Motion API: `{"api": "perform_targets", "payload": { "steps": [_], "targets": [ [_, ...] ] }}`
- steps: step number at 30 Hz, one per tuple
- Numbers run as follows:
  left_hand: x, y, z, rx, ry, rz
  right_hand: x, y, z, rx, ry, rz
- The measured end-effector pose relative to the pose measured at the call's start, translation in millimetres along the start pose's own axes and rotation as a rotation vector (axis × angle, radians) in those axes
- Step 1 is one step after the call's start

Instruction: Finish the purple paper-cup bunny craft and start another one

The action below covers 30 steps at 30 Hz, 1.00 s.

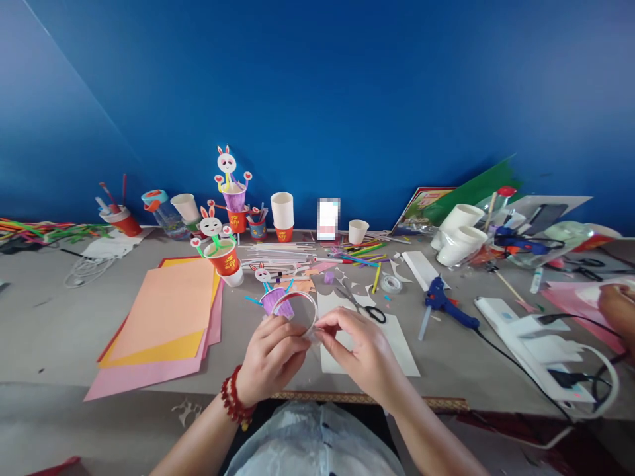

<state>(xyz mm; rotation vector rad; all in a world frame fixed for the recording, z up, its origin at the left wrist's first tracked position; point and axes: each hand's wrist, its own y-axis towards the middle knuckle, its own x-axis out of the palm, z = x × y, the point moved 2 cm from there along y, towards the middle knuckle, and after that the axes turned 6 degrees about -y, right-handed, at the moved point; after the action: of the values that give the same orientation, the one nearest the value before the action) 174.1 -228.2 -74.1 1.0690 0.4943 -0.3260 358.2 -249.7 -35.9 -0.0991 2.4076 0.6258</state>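
1. Fingers of the left hand (275,357) curl around the lower edge of the pale ring (315,311); fingers of the right hand (361,350) pinch narrowly at its near right side.
2. The ring looks light, thin and slightly flexible; I would hold its rim gently, without squeezing.
3. Both wrists turn inward, above the counter (238,347), before the purple cup (272,301).

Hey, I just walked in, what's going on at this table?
A person is working a thin white ring with both hands: the left hand holds it, and the right hand pinches at its lower right side. Black-handled scissors lie just beyond the right hand, and a blue glue gun lies farther right. Another person's hand shows at the far right.
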Motion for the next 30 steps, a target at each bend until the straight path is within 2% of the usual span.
{"api": "perform_targets", "payload": {
  "steps": [4,7,13,15,16,18,19,20,21,23,25,27,30],
  "targets": [
    [-1.3,-1.8,3.0,0.007,0.011,-0.001,-0.7,-1.3,-1.3,-0.002,-0.007,-0.041],
    [-1.9,-3.3,6.7,0.018,0.024,0.013,3.1,-4.9,-4.3,0.048,0.059,-0.049],
    [-4.1,-4.4,20.9,0.074,0.083,0.139,29.7,-17.9,-2.7,0.341,0.544,0.014],
    [-9.2,-3.2,28.2,0.116,0.046,0.174,28.3,-21.9,4.7,0.392,0.708,0.117],
    [-12.5,-2.2,31.7,0.133,0.014,0.179,22.5,-24.2,9.3,0.391,0.750,0.214],
    [-18.2,0.9,36.9,0.133,-0.075,0.155,1.9,-29.8,17.0,0.319,0.696,0.445],
    [-19.7,2.9,38.3,0.122,-0.129,0.130,-10.3,-32.7,18.4,0.243,0.600,0.518],
    [-19.7,5.1,39.2,0.113,-0.190,0.095,-21.4,-34.9,17.7,0.145,0.473,0.510],
    [-18.3,7.5,39.7,0.112,-0.257,0.052,-30.1,-36.3,15.4,0.038,0.340,0.429],
    [-12.2,12.1,40.5,0.141,-0.388,-0.029,-39.3,-39.3,10.1,-0.129,0.147,0.153],
    [-3.9,16.4,40.7,0.149,-0.495,-0.079,-41.7,-45.5,7.5,-0.203,0.094,-0.065],
    [5.1,19.4,39.6,0.102,-0.599,-0.131,-42.9,-56.3,9.0,-0.204,0.148,-0.131],
    [17.9,18.4,32.7,-0.043,-0.730,-0.179,-48.9,-80.4,20.4,-0.139,0.247,-0.077]
  ]
}}
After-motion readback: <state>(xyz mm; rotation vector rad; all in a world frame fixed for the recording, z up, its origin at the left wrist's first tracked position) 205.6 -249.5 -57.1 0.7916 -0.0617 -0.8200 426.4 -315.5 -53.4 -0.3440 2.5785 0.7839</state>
